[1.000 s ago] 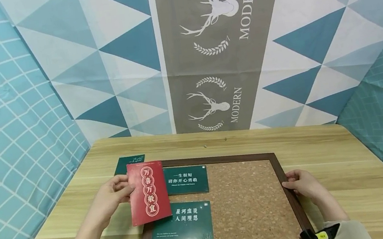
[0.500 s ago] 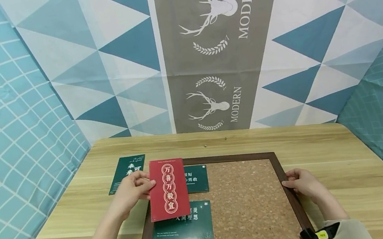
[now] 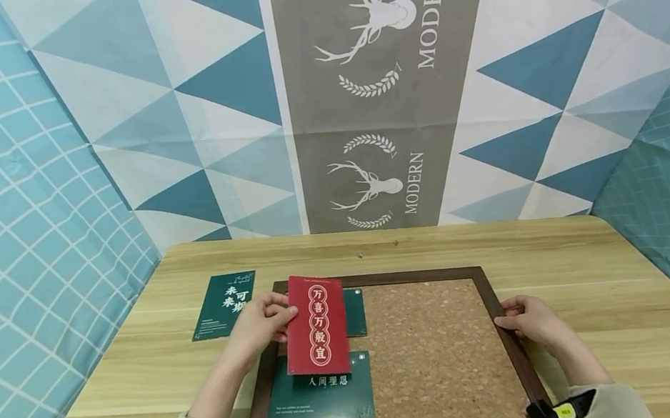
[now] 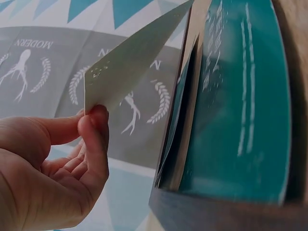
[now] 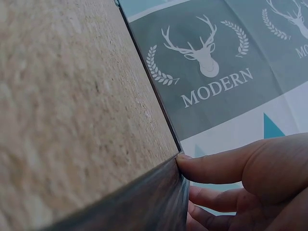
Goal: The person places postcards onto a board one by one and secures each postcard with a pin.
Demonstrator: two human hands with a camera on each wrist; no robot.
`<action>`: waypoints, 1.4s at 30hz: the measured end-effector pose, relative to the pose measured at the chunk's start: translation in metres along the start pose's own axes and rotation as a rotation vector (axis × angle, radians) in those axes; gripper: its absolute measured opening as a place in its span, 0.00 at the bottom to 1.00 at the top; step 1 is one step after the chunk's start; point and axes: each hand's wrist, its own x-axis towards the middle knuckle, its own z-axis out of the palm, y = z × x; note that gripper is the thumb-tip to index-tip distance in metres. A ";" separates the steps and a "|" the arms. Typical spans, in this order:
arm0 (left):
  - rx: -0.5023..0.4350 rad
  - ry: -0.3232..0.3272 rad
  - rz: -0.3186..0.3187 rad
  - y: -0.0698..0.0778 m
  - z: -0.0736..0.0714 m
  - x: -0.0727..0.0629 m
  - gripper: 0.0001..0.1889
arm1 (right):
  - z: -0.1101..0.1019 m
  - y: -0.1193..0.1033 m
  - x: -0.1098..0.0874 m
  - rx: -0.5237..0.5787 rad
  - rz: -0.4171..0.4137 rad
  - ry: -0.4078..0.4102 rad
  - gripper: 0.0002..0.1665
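My left hand (image 3: 263, 323) pinches a red card (image 3: 316, 327) with white Chinese characters by its left edge, above the left part of a brown-framed cork board (image 3: 429, 361). In the left wrist view the card's pale back (image 4: 130, 67) stands away from the board, pinched between thumb and fingers. Behind the red card, partly hidden, are two green cards on the board: an upper one (image 3: 355, 312) and a lower one (image 3: 322, 406). My right hand (image 3: 533, 318) grips the right side of the frame, its thumb (image 5: 211, 166) pressing on the frame's edge.
Another green card (image 3: 222, 305) lies on the wooden table (image 3: 612, 283) left of the board. Two tiny objects, too small to make out, lie near the table's back edge. Patterned cloth (image 3: 356, 90) hangs behind the table.
My left hand has carried the red card to the right, from the board's left edge to over the green cards. The green card on the table is now uncovered. My right hand stays put.
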 end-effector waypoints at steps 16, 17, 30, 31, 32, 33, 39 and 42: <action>-0.029 -0.056 -0.023 0.006 0.035 0.011 0.14 | -0.001 -0.001 0.002 -0.012 0.021 0.002 0.29; -0.030 -0.066 -0.020 0.006 0.036 0.011 0.14 | -0.001 0.000 0.002 -0.011 0.021 0.002 0.29; -0.023 -0.138 -0.021 0.011 0.063 0.022 0.14 | 0.000 0.000 0.002 -0.021 0.019 0.003 0.28; -0.019 -0.142 -0.022 0.011 0.065 0.023 0.14 | 0.000 0.000 0.002 -0.020 0.020 0.003 0.28; -0.016 -0.145 -0.022 0.012 0.067 0.023 0.14 | 0.000 -0.001 0.002 -0.019 0.020 0.003 0.28; -0.011 -0.147 -0.025 0.012 0.069 0.024 0.14 | 0.000 0.000 0.002 -0.018 0.020 0.003 0.29; 0.006 -0.153 -0.048 0.011 0.078 0.032 0.13 | -0.001 0.000 0.002 -0.019 0.021 0.005 0.29; 0.011 -0.156 -0.055 0.010 0.083 0.034 0.13 | -0.001 0.000 0.002 -0.023 0.021 0.005 0.29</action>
